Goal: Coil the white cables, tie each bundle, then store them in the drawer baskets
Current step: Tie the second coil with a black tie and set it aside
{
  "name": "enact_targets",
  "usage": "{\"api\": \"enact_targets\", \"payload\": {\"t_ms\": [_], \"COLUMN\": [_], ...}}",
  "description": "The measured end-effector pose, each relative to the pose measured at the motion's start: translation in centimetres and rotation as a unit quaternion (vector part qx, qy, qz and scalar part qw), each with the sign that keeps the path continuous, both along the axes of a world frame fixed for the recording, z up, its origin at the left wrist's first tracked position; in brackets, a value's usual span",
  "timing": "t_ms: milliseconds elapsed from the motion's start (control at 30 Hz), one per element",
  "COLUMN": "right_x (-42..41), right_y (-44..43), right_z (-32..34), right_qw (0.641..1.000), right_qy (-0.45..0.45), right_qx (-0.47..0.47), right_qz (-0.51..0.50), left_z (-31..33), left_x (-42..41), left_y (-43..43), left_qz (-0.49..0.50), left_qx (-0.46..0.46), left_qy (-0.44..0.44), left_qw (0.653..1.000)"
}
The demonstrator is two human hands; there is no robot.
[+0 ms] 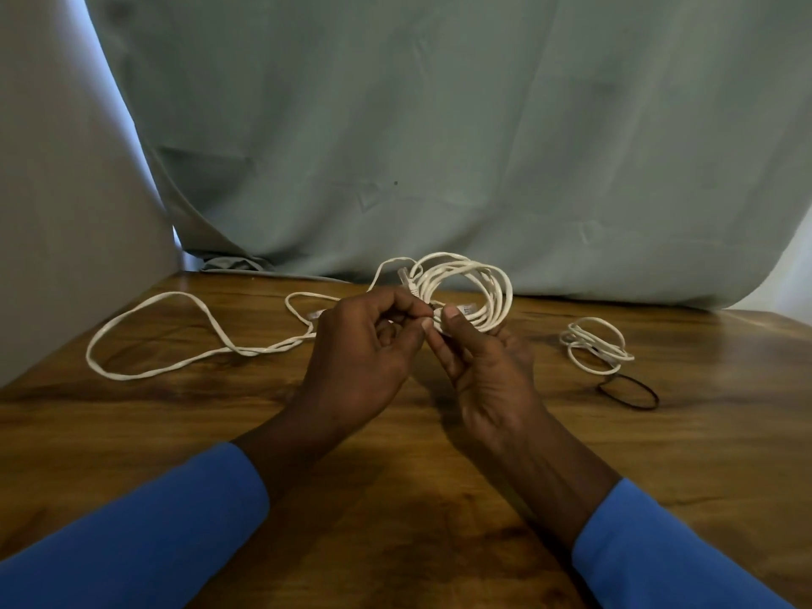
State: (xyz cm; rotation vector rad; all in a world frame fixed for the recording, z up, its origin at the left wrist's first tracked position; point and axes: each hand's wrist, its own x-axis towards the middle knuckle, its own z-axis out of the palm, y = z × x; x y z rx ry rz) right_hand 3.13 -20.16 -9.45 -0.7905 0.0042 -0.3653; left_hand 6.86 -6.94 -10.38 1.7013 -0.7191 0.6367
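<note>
Over the middle of the wooden table (pixel 395 498), my right hand (pixel 487 371) grips the lower edge of a coiled white cable bundle (pixel 479 283) held upright. My left hand (pixel 364 358) pinches at the same spot on the coil, thumb and fingertips meeting those of the right hand; what it pinches is too small to tell. A loose white cable (pixel 145 336) trails in big loops across the table's left side. A smaller coiled white cable (pixel 597 345) lies on the right, with a black elastic band (pixel 628 391) just in front of it.
A grey-green cloth (pixel 439 147) hangs behind the table's far edge. A pale wall or panel (pixel 66 191) stands at the left. No drawer or basket is in view.
</note>
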Motion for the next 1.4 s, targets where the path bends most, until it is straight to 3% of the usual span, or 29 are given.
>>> {"api": "enact_targets", "payload": {"t_ms": [300, 467, 900, 1067, 1400], "right_x": [0.1, 0.2, 0.1, 0.0, -0.1], "right_y": [0.4, 0.6, 0.6, 0.8, 0.8], "right_z": [0.1, -0.1, -0.2, -0.1, 0.0], "right_qw": [0.999, 0.999, 0.998, 0.997, 0.996], "right_qy": [0.018, 0.018, -0.021, -0.018, -0.008], "right_qx": [0.043, 0.028, 0.024, 0.019, 0.031], "right_qz": [0.004, 0.012, 0.053, 0.069, 0.079], "left_z": [0.4, 0.8, 2.2, 2.9, 2.4], "left_x": [0.0, 0.2, 0.7, 0.5, 0.6], "left_y": [0.0, 0.4, 2.3, 2.7, 2.1], "left_qz": [-0.083, -0.103, -0.138, -0.123, -0.088], "left_qx": [-0.108, -0.141, -0.073, -0.026, -0.07], "left_qy": [0.182, 0.232, 0.21, 0.147, 0.116], "left_qw": [0.974, 0.957, 0.965, 0.981, 0.987]}}
